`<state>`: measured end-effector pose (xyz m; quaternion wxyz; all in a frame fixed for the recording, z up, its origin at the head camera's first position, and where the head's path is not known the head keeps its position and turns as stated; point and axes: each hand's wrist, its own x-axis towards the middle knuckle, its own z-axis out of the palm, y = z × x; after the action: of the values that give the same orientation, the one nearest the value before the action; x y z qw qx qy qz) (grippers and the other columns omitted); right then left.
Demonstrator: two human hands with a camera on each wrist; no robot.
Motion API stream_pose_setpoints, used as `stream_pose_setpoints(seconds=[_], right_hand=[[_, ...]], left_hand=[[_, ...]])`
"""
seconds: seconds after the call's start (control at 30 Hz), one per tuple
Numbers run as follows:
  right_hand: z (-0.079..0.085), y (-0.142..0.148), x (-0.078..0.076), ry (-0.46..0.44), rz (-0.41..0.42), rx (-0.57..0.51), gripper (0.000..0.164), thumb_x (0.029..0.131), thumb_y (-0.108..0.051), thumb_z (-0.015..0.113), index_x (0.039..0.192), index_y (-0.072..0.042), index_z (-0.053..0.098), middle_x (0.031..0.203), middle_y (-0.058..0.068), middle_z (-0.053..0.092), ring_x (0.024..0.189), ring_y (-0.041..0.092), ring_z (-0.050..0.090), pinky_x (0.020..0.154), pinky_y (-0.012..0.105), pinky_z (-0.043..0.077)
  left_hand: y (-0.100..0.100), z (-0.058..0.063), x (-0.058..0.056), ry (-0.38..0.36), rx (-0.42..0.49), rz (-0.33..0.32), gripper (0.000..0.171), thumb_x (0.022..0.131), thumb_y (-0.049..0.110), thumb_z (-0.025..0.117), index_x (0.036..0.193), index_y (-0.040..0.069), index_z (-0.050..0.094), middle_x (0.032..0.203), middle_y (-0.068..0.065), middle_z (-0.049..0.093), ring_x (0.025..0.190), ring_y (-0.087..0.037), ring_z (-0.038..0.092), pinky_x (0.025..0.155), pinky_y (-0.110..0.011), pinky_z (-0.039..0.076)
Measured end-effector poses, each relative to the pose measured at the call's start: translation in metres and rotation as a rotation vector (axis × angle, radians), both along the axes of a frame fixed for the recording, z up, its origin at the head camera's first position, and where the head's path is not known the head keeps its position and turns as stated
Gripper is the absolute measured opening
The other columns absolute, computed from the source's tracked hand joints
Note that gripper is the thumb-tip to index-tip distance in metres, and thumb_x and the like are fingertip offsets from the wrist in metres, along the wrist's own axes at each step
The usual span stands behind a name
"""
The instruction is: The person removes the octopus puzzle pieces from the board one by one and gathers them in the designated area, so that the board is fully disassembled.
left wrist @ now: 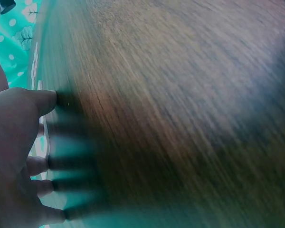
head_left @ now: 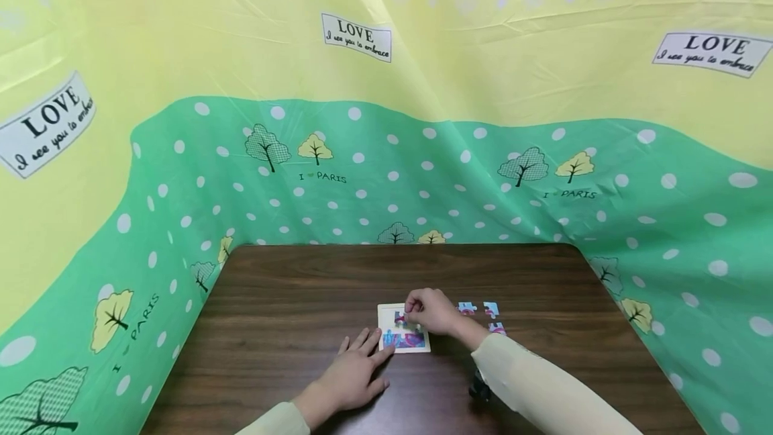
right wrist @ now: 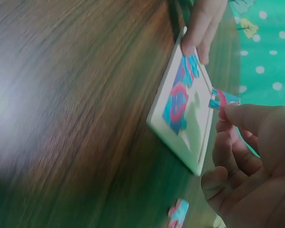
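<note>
My right hand (head_left: pixel 431 311) pinches a puzzle piece (right wrist: pixel 222 99) between thumb and forefinger, above the upper part of a puzzle tray (right wrist: pixel 156 114). Pink, blue and purple show on the piece. Joined puzzle pieces (head_left: pixel 406 340) fill the tray's near part, while its pale base is bare farther up. Flat on the table, fingers spread, my left hand (head_left: pixel 356 374) touches the tray's near left corner with its fingertips. In the left wrist view the left hand (left wrist: pixel 19 152) shows at the edge, its fingertips down on the wood.
To the right of the tray lie loose puzzle pieces (head_left: pixel 491 309), one of them (right wrist: pixel 178 213) low in the right wrist view. A small black object (head_left: pixel 480 388) is partly hidden under the right sleeve. The dark wooden table (head_left: pixel 290 287) is walled in by a printed curtain (head_left: pixel 423 173).
</note>
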<state>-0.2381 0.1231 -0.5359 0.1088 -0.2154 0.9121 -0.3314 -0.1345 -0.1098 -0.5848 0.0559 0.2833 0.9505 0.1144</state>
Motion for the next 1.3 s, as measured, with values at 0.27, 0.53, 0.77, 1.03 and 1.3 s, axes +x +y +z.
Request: stream_pose_setpoints(seconds=[0.27, 0.53, 0.77, 1.03, 1.3], right_hand=[[0.003, 0.025, -0.002, -0.059, 0.022, -0.039, 0.003, 0.095, -0.01, 0.071, 0.098, -0.01, 0.071, 0.08, -0.003, 0.064, 0.066, 0.01, 0.056, 0.057, 0.026, 0.05], [0.001, 0.051, -0.001, -0.04, 0.012, -0.028, 0.005, 0.095, -0.017, 0.074, 0.091, -0.014, 0.075, 0.078, -0.005, 0.067, 0.066, 0.01, 0.056, 0.056, 0.027, 0.049], [-0.004, 0.069, -0.002, -0.048, -0.008, 0.007, 0.008, 0.096, -0.018, 0.073, 0.088, -0.018, 0.076, 0.076, -0.007, 0.067, 0.062, 0.008, 0.055, 0.053, 0.026, 0.048], [-0.009, 0.079, -0.002, -0.064, -0.002, 0.052, 0.01, 0.094, -0.012, 0.074, 0.085, -0.016, 0.072, 0.075, -0.006, 0.065, 0.058, 0.009, 0.057, 0.05, 0.027, 0.049], [-0.01, 0.083, -0.002, -0.046, -0.021, 0.131, 0.013, 0.09, -0.006, 0.074, 0.082, -0.016, 0.07, 0.074, -0.007, 0.063, 0.06, 0.01, 0.057, 0.054, 0.027, 0.048]], left_hand=[[-0.001, 0.0, 0.001, -0.004, 0.002, 0.007, 0.063, 0.099, 0.054, 0.057, 0.156, 0.031, 0.045, 0.165, -0.013, 0.036, 0.15, -0.041, 0.037, 0.108, -0.07, 0.04], [-0.001, 0.004, 0.004, 0.026, 0.019, 0.001, 0.062, 0.099, 0.051, 0.06, 0.155, 0.028, 0.048, 0.163, -0.015, 0.039, 0.147, -0.043, 0.039, 0.106, -0.071, 0.04], [-0.001, 0.005, 0.006, 0.032, 0.024, 0.005, 0.062, 0.098, 0.051, 0.06, 0.155, 0.029, 0.048, 0.163, -0.015, 0.04, 0.147, -0.043, 0.04, 0.106, -0.072, 0.04], [-0.001, 0.003, 0.005, 0.036, 0.019, 0.008, 0.062, 0.099, 0.051, 0.059, 0.155, 0.029, 0.047, 0.163, -0.014, 0.039, 0.148, -0.042, 0.039, 0.107, -0.071, 0.04], [-0.001, -0.003, 0.002, 0.04, 0.015, 0.008, 0.062, 0.099, 0.052, 0.058, 0.156, 0.03, 0.046, 0.164, -0.013, 0.037, 0.149, -0.041, 0.038, 0.108, -0.071, 0.039]])
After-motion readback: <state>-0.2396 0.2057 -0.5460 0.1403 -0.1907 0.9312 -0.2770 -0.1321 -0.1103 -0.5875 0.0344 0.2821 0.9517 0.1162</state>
